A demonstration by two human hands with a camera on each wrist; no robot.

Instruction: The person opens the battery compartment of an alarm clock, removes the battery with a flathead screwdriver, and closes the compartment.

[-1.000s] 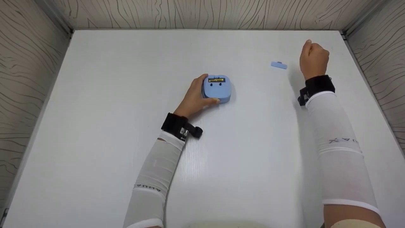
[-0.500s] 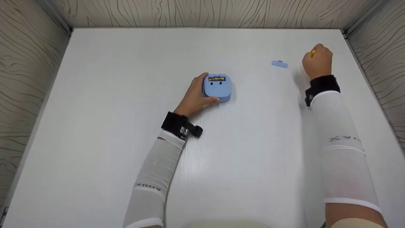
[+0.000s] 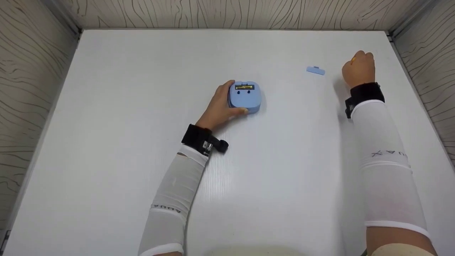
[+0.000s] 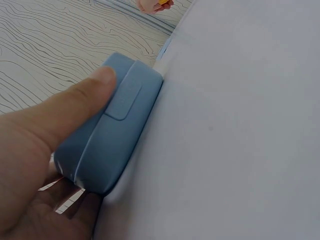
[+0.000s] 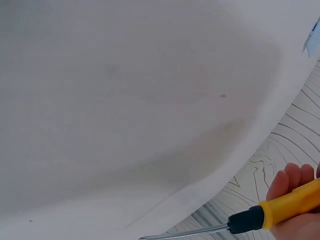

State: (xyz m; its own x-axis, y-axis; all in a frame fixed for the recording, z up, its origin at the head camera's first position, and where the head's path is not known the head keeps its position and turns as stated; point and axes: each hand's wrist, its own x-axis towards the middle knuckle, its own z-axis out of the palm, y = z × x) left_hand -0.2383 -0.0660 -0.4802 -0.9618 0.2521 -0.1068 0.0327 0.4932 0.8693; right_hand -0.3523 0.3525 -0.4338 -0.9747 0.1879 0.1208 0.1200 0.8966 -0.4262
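The left hand (image 3: pixel 221 108), thumb on the near side, grips a pale-blue, rounded-square plastic box (image 3: pixel 245 101) at the white table's (image 3: pixel 106 142) middle; a yellowish cylindrical battery (image 3: pixel 244 87) shows in its uncovered slot. Farther right lies a narrow blue plastic cover (image 3: pixel 315 70). Right of that, the right hand (image 3: pixel 359 71), curled round a yellow-handled metal screwdriver (image 5: pixel 292 205), has shifted slightly rightward, baring the handle; work at the box seems not under way.

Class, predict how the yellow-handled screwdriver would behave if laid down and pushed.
The screwdriver may roll, since its handle looks rounded. Its slim, shiny shaft suggests stiff metal. The much thicker handle probably makes that end heavier.
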